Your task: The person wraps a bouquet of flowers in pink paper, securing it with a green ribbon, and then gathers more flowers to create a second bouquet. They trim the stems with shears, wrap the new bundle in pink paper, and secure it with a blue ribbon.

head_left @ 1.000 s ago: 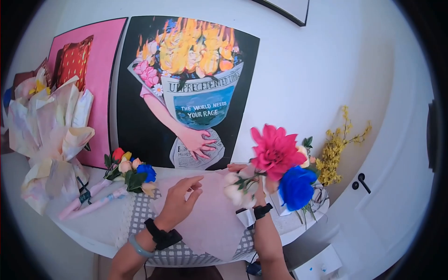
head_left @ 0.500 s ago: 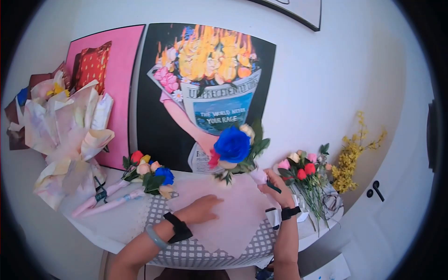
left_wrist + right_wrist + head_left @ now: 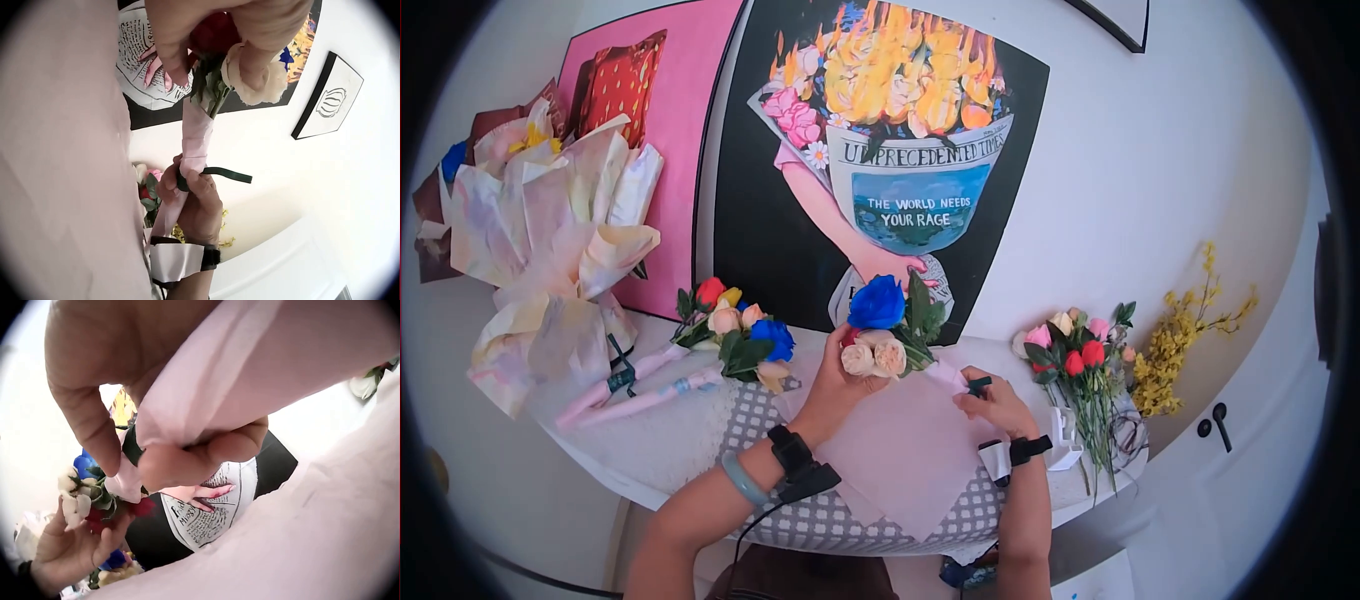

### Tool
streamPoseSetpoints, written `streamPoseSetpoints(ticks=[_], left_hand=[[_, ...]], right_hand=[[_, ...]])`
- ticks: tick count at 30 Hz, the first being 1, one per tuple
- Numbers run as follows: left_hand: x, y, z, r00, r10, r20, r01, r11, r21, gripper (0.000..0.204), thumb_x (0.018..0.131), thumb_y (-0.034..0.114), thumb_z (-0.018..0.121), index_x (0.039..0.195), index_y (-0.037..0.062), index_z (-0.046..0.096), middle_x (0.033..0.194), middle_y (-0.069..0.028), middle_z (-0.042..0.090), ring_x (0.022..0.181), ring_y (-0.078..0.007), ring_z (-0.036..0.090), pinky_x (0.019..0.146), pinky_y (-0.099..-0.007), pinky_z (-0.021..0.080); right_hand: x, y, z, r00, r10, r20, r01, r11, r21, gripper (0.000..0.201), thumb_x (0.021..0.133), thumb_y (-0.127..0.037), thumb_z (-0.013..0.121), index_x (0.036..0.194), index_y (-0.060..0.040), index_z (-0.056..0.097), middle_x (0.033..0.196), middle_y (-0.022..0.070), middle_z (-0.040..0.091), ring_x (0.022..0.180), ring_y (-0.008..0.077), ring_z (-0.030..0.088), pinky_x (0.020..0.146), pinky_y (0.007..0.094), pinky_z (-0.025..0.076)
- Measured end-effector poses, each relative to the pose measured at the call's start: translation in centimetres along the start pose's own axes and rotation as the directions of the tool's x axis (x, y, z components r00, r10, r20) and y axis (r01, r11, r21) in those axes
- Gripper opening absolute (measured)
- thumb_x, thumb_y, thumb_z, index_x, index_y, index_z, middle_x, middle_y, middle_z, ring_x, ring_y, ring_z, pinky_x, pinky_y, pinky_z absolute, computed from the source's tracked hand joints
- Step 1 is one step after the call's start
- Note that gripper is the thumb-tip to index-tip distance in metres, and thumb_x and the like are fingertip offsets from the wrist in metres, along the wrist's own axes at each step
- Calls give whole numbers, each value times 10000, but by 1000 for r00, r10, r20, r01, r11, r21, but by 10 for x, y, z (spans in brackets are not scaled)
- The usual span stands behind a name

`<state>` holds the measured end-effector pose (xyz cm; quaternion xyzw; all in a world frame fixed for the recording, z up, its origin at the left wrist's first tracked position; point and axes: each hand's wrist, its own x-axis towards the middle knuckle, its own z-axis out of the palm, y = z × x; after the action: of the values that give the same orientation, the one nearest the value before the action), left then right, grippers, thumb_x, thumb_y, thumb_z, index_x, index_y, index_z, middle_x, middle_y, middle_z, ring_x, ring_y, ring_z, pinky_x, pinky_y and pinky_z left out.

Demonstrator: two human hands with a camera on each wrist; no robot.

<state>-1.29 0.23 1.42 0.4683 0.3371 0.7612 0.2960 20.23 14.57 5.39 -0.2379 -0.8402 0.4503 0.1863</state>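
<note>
A small bouquet with a blue rose, cream blooms and green leaves is held up over the table, tilted. My left hand holds it at the flower heads; in the left wrist view its fingers bend around a red bloom and a cream rose. Pale pink paper wraps the stems. My right hand grips this wrapped handle, where a dark green ribbon goes around it and one end sticks out. Below both hands lies a flat pink sheet.
Two wrapped small bouquets lie on the table to the left, near a large paper-wrapped bouquet. Loose stemmed flowers lie at the right, beside a white object and yellow blossom branches. Paintings lean at the back.
The bouquet has swung from the right side to the middle, its flower heads now pointing left. My left hand has risen from the pink sheet to the blooms; my right keeps its grip.
</note>
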Motion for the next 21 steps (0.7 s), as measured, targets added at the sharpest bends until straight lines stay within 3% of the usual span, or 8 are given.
streamPoseSetpoints(ticks=[1, 4, 7, 10, 13, 16, 19, 21], left_hand=[[0, 0, -2, 1000, -9, 3, 9, 1000, -10, 669, 793, -35, 626, 1328, 63, 238, 1228, -86, 456, 1168, -187, 456, 949, -323, 432], [2, -4, -7, 998, -51, 33, 54, 996, -74, 625, 789, -39, 628, 1299, 45, 275, 1229, -91, 456, 1151, -184, 473, 953, -313, 426], [2, -1, -6, 995, -86, 48, 90, 991, -100, 552, 777, -37, 644, 1232, 30, 339, 1203, -83, 466, 1123, -181, 495, 954, -307, 424], [2, -5, -6, 994, -81, 70, 83, 996, -21, 512, 754, -44, 665, 1173, 23, 379, 1164, -66, 479, 1085, -172, 519, 944, -301, 429], [0, -9, -6, 997, -6, 76, -2, 994, 109, 517, 715, 51, 734, 1129, 10, 426, 1137, -75, 433, 1077, -159, 480, 934, -288, 416], [1, -8, -9, 982, 169, 89, -191, 899, 394, 510, 706, 83, 750, 1103, 12, 437, 1132, -70, 407, 1060, -165, 476, 938, -296, 406], [-3, -1, -8, 985, 148, 86, -167, 936, 309, 440, 744, 108, 727, 1071, 25, 445, 1121, -76, 427, 1063, -174, 477, 932, -306, 402], [-3, 1, -10, 1000, 24, -17, -23, 997, 80, 333, 811, 146, 659, 1043, 31, 450, 1104, -85, 444, 1050, -164, 481, 908, -302, 413]], right_hand=[[1, -2, 3, 1000, 4, -12, -5, 999, -46, 255, 789, -189, 645, 988, -49, 569, 681, -13, 514, 609, 93, 482, 577, 231, 386], [-1, -24, 10, 993, -94, -75, 54, 909, -414, 386, 776, -182, 661, 1101, -30, 516, 805, 73, 588, 726, 188, 553, 681, 297, 446], [7, -25, 18, 950, -291, -114, 238, 910, -339, 508, 763, -175, 678, 1200, -53, 450, 1023, 146, 586, 910, 266, 572, 801, 347, 453], [14, -48, 26, 919, -376, -116, 323, 890, -321, 504, 772, -164, 672, 1210, -84, 434, 1181, 143, 518, 1033, 279, 549, 849, 361, 451], [31, -51, 28, 887, -462, -16, 437, 849, -296, 382, 793, -79, 629, 1145, -72, 480, 1258, 119, 464, 1077, 246, 529, 852, 357, 462], [47, -41, 34, 913, -405, 57, 407, 913, -36, 272, 797, 26, 573, 1057, -33, 520, 1271, 90, 455, 1086, 210, 521, 853, 335, 471], [53, -27, 48, 904, -427, -12, 427, 904, 20, 259, 789, 87, 539, 1025, -18, 556, 1257, 75, 466, 1085, 186, 516, 859, 310, 472], [55, -19, 54, 929, -370, -33, 371, 928, 43, 296, 785, 98, 533, 1053, -23, 563, 1235, 71, 486, 1081, 185, 519, 853, 313, 474]])
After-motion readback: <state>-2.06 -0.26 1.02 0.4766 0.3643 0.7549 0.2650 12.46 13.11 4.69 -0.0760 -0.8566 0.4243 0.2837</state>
